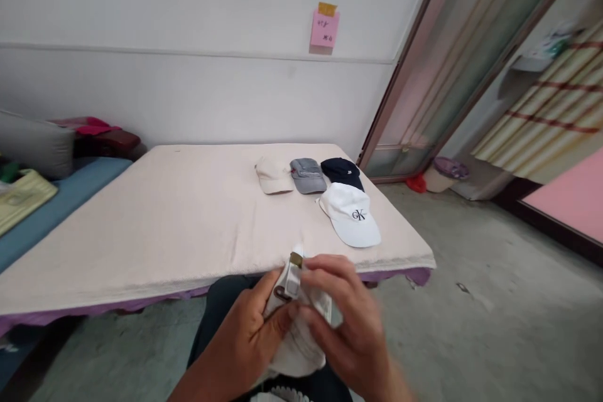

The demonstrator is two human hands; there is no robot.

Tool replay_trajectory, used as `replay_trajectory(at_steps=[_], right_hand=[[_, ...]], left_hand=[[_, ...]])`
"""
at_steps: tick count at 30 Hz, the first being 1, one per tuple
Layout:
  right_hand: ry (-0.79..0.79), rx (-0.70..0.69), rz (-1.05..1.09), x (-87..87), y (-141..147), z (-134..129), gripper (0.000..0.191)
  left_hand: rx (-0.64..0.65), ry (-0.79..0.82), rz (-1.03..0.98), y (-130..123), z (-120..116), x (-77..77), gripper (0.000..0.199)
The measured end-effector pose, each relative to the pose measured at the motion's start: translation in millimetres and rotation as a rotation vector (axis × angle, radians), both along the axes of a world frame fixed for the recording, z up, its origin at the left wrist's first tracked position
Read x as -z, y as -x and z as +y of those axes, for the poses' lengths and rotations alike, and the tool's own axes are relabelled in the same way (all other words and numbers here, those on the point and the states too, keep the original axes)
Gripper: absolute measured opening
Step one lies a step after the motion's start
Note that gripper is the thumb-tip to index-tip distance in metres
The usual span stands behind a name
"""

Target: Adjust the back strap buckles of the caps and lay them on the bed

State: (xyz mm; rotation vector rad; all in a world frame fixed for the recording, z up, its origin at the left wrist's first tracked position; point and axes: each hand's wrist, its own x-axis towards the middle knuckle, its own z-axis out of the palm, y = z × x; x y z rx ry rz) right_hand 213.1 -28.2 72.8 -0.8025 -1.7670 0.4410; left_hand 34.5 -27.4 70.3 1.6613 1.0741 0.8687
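Over my lap I hold an off-white cap [298, 352], with its back strap [292, 281] and a brass-coloured buckle [296, 259] turned upward. My left hand [252, 330] is closed round the cap's left side, thumb pressed near a dark metal eyelet [281, 293]. Slightly blurred, my right hand [351, 314] pinches the cap at the strap from the right, and its fingers hide part of the buckle. Beyond my hands lie a white cap [351, 213] with dark letters, a navy cap [340, 169], a grey cap [308, 176] and a beige cap [273, 176].
The caps rest on a bed with a pale cover [179, 220], its front edge just past my knees. To the left are a grey cushion [35, 141] and a blue mattress [98, 176]. A bin [443, 176] stands on the concrete floor at right. A pink note [324, 30] hangs on the wall.
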Motion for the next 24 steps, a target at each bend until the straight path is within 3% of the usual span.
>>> replay_trajectory(at_steps=[3, 8, 12, 17, 20, 24], right_hand=[[0.031, -0.022, -0.078, 1.9, 4, 1, 0.03], [0.124, -0.017, 0.03, 12.5, 2, 6, 0.018], [0.369, -0.069, 0.263, 12.5, 0, 6, 0.011], [0.643, -0.115, 0.603, 18.9, 3, 7, 0.017], [0.652, -0.211, 0.615, 21.1, 0, 9, 0.017], [0.607, -0.421, 0.481, 19.3, -8, 14, 0.033]], left_hand=[[0.013, -0.024, 0.081, -2, -5, 9.1, 0.039], [-0.032, -0.087, 0.042, -5, -12, 14.1, 0.029], [-0.021, -0.039, -0.047, -6, -14, 13.8, 0.033], [-0.029, 0.096, -0.168, 0, -19, 22.6, 0.038], [-0.006, 0.189, -0.236, 6, -22, 30.7, 0.039], [-0.031, 0.329, -0.461, 13, -23, 39.4, 0.044]])
